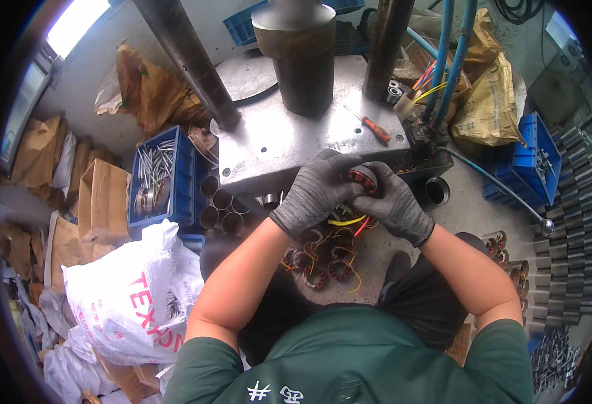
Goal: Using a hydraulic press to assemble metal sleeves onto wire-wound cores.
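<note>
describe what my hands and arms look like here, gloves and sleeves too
Your left hand and right hand wear matching grey gloves, knit-looking and flecked, ending at the wrists. The forearms are bare, and the short sleeves are dark green.

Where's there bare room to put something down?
On the metal plate, between the left post and the screwdriver, in front of the thick column. Some floor, between the metal tube and the long rod. Crowded: between the legs, where wired rings lie.
</note>
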`<state>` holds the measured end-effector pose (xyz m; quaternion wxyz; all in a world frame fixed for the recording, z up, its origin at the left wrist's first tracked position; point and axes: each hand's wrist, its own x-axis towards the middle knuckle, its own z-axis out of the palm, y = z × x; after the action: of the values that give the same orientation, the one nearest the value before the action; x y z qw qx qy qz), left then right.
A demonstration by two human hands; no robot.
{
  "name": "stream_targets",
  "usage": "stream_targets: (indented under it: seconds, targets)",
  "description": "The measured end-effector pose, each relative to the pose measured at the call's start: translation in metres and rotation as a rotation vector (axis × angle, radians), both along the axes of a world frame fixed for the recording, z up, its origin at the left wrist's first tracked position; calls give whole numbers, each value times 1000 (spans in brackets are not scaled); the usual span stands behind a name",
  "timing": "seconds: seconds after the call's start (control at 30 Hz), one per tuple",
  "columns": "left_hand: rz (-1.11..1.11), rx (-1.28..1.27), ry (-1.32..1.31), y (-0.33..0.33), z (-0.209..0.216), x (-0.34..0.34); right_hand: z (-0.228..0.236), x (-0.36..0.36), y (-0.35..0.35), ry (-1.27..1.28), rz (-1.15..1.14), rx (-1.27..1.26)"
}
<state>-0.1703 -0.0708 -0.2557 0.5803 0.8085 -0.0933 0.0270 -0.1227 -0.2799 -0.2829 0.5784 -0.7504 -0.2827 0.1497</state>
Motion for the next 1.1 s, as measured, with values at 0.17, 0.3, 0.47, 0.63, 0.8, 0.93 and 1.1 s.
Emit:
stream_targets:
  seconds: [0.17,0.3,0.47,0.63,0.8,0.93,1.1]
  targets:
    - [49,234,-145,2,-8,3,1,-4,0,47,49,49]
    - [154,341,-183,-3,-23,11,0,-8,1,159,11,98]
    - [194,190,-112,3,-34,19,11,-4,1,549,6,277]
    - [221,202,-129,-3,-26,18,9,-4,2,797,-73,274]
    - [224,391,-247,-12,-13,14,-18,14,13,971,72,322]
    - [202,601,-370,-22,-12,15,-22,15,18,1139,173,438]
    - [118,602,-262,-23,4,18,-3,20,13,1138,162,462]
